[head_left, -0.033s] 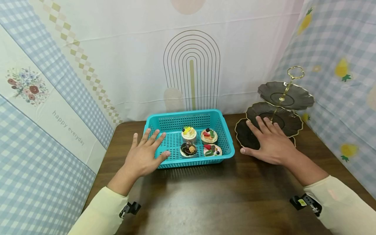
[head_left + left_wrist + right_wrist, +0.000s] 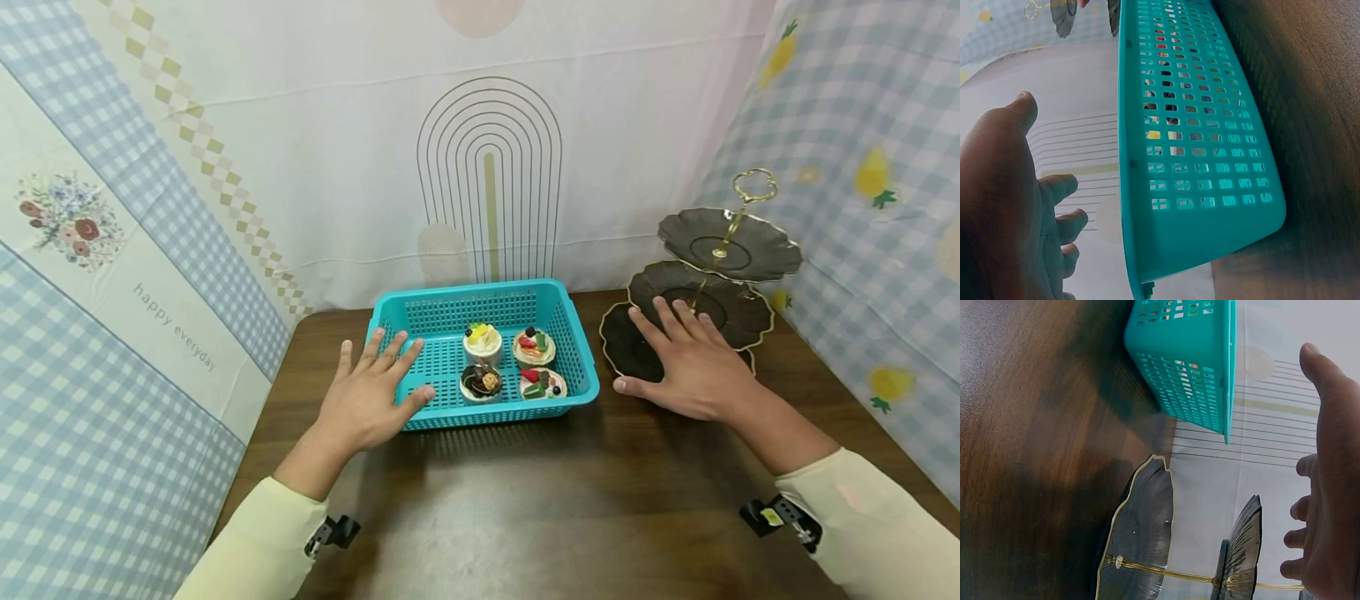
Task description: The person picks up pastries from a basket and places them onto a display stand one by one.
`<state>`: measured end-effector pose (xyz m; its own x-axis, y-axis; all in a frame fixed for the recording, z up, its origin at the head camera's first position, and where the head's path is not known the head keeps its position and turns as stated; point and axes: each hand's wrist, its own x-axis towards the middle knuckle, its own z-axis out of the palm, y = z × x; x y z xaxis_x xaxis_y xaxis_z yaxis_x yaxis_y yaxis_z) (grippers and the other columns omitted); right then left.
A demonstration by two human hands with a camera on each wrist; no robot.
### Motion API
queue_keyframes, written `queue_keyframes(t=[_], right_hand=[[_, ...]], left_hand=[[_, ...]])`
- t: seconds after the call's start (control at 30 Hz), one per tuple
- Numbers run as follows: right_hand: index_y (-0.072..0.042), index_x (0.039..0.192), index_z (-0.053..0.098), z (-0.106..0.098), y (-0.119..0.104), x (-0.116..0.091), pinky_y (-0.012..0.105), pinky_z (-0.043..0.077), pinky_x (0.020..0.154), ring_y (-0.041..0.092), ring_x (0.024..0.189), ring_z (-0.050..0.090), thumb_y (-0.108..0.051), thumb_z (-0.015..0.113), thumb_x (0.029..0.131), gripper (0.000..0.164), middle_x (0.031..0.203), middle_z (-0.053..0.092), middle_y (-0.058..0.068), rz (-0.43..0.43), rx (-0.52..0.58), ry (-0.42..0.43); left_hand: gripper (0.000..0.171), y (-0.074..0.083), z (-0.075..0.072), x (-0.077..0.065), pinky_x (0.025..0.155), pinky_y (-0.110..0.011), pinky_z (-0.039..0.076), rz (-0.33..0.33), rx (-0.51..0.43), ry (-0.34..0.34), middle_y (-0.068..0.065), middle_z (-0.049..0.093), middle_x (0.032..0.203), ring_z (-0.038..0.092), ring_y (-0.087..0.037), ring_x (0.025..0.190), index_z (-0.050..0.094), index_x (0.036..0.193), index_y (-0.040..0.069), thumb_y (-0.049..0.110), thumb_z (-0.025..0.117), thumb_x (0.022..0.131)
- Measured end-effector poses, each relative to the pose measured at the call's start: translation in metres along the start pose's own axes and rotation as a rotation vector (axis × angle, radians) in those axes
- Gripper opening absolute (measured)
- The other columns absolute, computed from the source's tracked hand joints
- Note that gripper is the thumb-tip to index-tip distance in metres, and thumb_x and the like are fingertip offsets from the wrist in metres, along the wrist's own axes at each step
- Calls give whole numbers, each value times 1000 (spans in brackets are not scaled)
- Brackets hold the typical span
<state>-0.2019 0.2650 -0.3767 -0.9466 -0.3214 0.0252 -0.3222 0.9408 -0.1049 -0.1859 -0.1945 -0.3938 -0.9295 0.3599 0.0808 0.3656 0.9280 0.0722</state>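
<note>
A turquoise plastic basket [image 2: 468, 289] stands at the middle of the table, and the left wrist view shows its perforated wall [image 2: 1197, 231]. Inside it are several cupcakes: one topped with yellow fruit [image 2: 482, 340], one with chocolate [image 2: 481, 382], two with red berries [image 2: 534, 343] [image 2: 543, 385]. My left hand [image 2: 366, 408] hovers over the basket's near left corner, fingers spread, holding nothing. At the right stands a dark three-tier cake stand [image 2: 757, 254] with gold edges and a gold ring handle. My right hand [image 2: 693, 375] hovers in front of its lower plates, fingers spread and holding nothing.
The brown wooden table [image 2: 487, 508] extends in front of the basket. A white cloth [image 2: 337, 167] hangs behind, with blue checked cloths [image 2: 847, 208] at the sides. Black camera mounts [image 2: 333, 532] sit on both wrists, over pale yellow sleeves [image 2: 251, 542].
</note>
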Motion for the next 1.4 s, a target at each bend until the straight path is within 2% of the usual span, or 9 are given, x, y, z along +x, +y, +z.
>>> queue_keyframes(t=[0.17,0.5,0.7,0.93,1.13,1.4], right_hand=[[-16,167,8,1,0,-1,66,4,119,48,153,3,-83,48,89,111,169,1,25,-12,1,17],[-12,166,15,3,-6,0,60,11,121,41,155,5,-78,52,91,107,169,10,22,-91,35,55],[-11,165,23,6,-14,3,60,15,121,41,154,12,-79,51,91,104,168,18,22,-112,34,85],[-11,163,29,9,-22,8,63,20,118,41,154,16,-75,55,92,100,166,23,20,-141,37,103],[-8,163,28,10,-29,10,63,20,118,43,152,19,-74,55,93,100,165,25,23,-171,41,98],[-6,160,35,16,-37,19,59,19,120,43,150,25,-70,60,93,96,161,34,22,-213,25,110]], left_hand=[[77,2,2,-1,119,-66,-6,6,-15,11,-6,18,169,0,-33,156,23,165,25,68,38,103],[76,-1,9,-3,119,-64,-7,-7,-34,8,-7,15,169,4,-35,156,21,165,27,69,35,103],[78,-4,15,-2,120,-63,-4,-15,-33,-5,-7,12,170,2,-34,156,20,165,26,71,30,103],[77,-8,20,-2,120,-63,-4,-34,-41,-11,-8,10,170,-1,-33,156,19,165,27,70,33,102],[81,-11,23,-2,120,-65,-2,-44,-54,-18,-10,10,170,2,-35,156,21,165,26,74,29,101],[81,-16,29,-2,120,-65,2,-47,-60,-9,-11,7,171,3,-36,156,23,165,23,72,31,102]])
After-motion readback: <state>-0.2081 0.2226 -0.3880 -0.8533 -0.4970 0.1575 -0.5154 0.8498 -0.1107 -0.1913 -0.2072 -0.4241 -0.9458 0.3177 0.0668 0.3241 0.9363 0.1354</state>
